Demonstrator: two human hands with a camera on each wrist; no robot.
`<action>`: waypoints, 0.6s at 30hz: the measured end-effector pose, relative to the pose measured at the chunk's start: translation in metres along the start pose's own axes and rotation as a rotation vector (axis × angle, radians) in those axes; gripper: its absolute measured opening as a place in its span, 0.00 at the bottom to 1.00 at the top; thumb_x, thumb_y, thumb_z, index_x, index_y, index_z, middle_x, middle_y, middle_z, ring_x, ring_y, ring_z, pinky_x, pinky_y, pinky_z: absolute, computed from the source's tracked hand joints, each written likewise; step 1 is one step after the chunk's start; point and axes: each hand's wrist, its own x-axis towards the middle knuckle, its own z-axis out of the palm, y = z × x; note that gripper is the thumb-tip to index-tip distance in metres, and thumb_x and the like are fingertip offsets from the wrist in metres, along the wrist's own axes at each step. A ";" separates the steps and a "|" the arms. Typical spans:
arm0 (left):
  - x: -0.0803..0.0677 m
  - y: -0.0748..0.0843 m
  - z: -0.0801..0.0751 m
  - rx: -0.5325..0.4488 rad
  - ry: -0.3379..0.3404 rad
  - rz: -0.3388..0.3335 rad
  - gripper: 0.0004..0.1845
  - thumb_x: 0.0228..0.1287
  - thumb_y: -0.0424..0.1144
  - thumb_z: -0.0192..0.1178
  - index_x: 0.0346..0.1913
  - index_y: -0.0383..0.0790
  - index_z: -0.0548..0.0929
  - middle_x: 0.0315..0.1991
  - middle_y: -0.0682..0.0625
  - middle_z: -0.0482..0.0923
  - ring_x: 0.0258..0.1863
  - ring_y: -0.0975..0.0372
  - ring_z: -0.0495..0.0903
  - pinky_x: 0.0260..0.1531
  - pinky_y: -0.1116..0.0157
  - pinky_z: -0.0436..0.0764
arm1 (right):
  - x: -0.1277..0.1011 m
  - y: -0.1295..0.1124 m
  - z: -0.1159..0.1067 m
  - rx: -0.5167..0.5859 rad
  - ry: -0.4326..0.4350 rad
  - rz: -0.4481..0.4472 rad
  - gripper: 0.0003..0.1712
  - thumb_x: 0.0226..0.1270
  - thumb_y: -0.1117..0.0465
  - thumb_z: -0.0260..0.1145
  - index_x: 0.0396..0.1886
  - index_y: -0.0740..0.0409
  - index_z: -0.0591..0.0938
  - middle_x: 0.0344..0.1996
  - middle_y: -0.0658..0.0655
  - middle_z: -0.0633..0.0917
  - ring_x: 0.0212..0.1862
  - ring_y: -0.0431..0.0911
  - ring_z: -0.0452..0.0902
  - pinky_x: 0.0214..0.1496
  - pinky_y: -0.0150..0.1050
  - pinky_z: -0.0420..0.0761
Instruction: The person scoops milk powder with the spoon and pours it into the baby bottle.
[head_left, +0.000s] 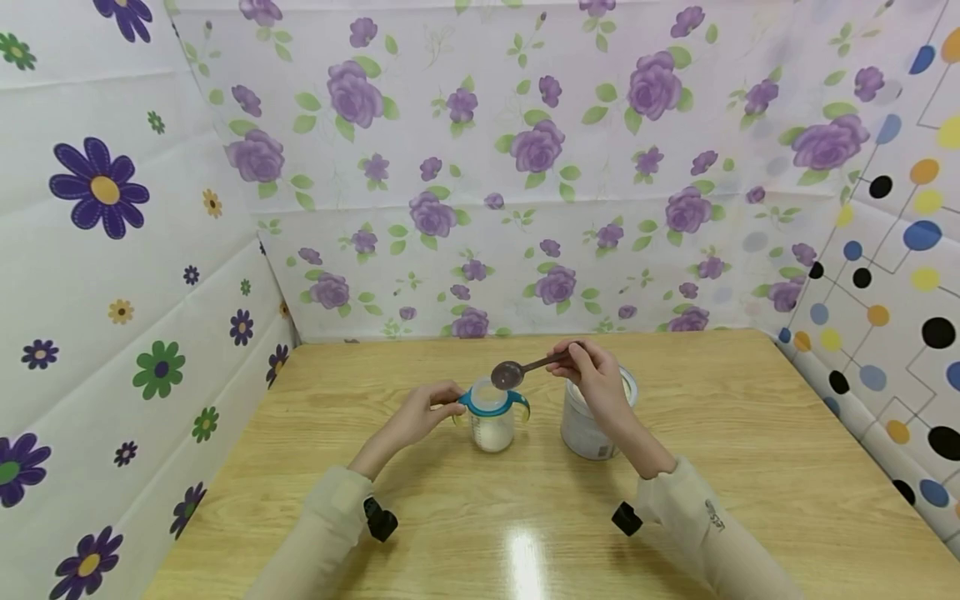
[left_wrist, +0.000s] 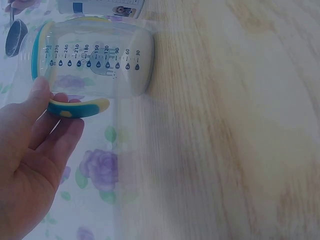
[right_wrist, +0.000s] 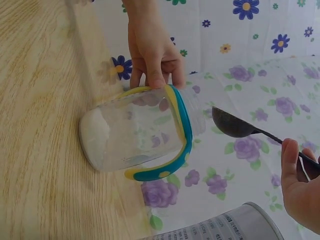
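Note:
A clear baby bottle point(head_left: 492, 432) with a blue-and-yellow two-handled collar stands upright on the table, its mouth uncapped. White powder covers its bottom, plain in the left wrist view of the bottle point(left_wrist: 100, 65). My left hand point(head_left: 422, 414) pinches the bottle's left handle point(left_wrist: 75, 109) between thumb and fingers. In my right hand point(head_left: 596, 379) is a dark spoon point(head_left: 508, 375), gripped by its handle, the bowl just above the bottle's mouth. The right wrist view shows the spoon bowl point(right_wrist: 232, 123) apart from the rim. Whether powder lies in the bowl is hard to tell.
An opened can point(head_left: 588, 432) stands right of the bottle, partly behind my right hand, with pale contents near its rim. Wood-grain table point(head_left: 480, 517) lies underneath. Flower-printed cloth point(head_left: 480, 167) hangs at the back, with patterned cloths on both sides.

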 end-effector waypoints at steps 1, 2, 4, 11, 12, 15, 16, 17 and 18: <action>0.000 0.001 0.000 0.001 0.001 0.002 0.08 0.69 0.31 0.57 0.47 0.35 0.81 0.44 0.36 0.84 0.50 0.47 0.82 0.47 0.56 0.83 | 0.000 0.000 0.000 0.002 0.003 -0.001 0.26 0.79 0.54 0.50 0.49 0.79 0.71 0.38 0.52 0.83 0.37 0.37 0.83 0.44 0.26 0.83; -0.001 0.001 0.000 0.001 0.003 0.003 0.08 0.69 0.31 0.57 0.47 0.35 0.82 0.44 0.36 0.84 0.50 0.47 0.82 0.47 0.56 0.83 | 0.000 0.000 0.000 0.008 0.006 0.000 0.26 0.79 0.54 0.50 0.49 0.80 0.71 0.38 0.52 0.83 0.37 0.37 0.83 0.43 0.26 0.83; 0.000 0.001 0.000 0.001 0.005 0.005 0.08 0.69 0.31 0.57 0.47 0.35 0.82 0.44 0.37 0.84 0.49 0.47 0.83 0.46 0.57 0.83 | 0.000 0.000 -0.001 0.011 0.010 -0.002 0.27 0.79 0.54 0.50 0.50 0.81 0.71 0.38 0.52 0.83 0.37 0.37 0.83 0.43 0.26 0.83; 0.002 -0.003 0.000 -0.006 0.011 0.005 0.08 0.69 0.31 0.57 0.48 0.35 0.81 0.45 0.38 0.84 0.48 0.48 0.83 0.47 0.57 0.83 | 0.001 -0.001 -0.003 0.002 0.032 -0.005 0.22 0.78 0.52 0.50 0.46 0.71 0.75 0.38 0.52 0.83 0.36 0.38 0.82 0.42 0.26 0.83; 0.002 -0.003 0.000 -0.007 0.011 0.005 0.08 0.69 0.31 0.57 0.48 0.35 0.81 0.45 0.38 0.84 0.48 0.48 0.83 0.47 0.57 0.83 | 0.001 -0.001 -0.004 0.001 0.034 -0.005 0.21 0.78 0.52 0.50 0.46 0.70 0.75 0.38 0.52 0.83 0.36 0.38 0.82 0.41 0.26 0.83; 0.001 -0.004 0.001 -0.007 0.013 0.011 0.08 0.69 0.31 0.57 0.48 0.34 0.81 0.45 0.38 0.84 0.48 0.48 0.83 0.47 0.56 0.83 | 0.001 -0.001 -0.005 -0.006 0.030 -0.008 0.21 0.79 0.53 0.49 0.46 0.70 0.75 0.38 0.52 0.83 0.36 0.38 0.82 0.41 0.26 0.83; 0.001 -0.004 0.001 -0.008 0.013 0.014 0.08 0.69 0.30 0.57 0.48 0.34 0.81 0.44 0.38 0.84 0.48 0.48 0.83 0.47 0.56 0.82 | 0.001 -0.001 -0.006 -0.004 0.033 -0.008 0.21 0.79 0.54 0.49 0.45 0.70 0.75 0.37 0.52 0.83 0.36 0.38 0.82 0.41 0.26 0.83; 0.001 -0.004 0.001 -0.010 0.013 0.017 0.08 0.69 0.30 0.57 0.48 0.34 0.81 0.44 0.37 0.84 0.48 0.48 0.83 0.47 0.56 0.82 | 0.000 -0.001 -0.006 -0.003 0.032 -0.008 0.22 0.79 0.53 0.49 0.46 0.72 0.75 0.38 0.52 0.83 0.36 0.38 0.82 0.41 0.26 0.82; 0.001 -0.004 0.001 -0.011 0.013 0.018 0.08 0.68 0.30 0.57 0.48 0.34 0.82 0.44 0.37 0.84 0.48 0.48 0.83 0.47 0.56 0.82 | 0.000 -0.001 -0.006 0.002 0.036 -0.006 0.23 0.79 0.54 0.49 0.46 0.73 0.74 0.38 0.52 0.83 0.36 0.37 0.82 0.41 0.26 0.82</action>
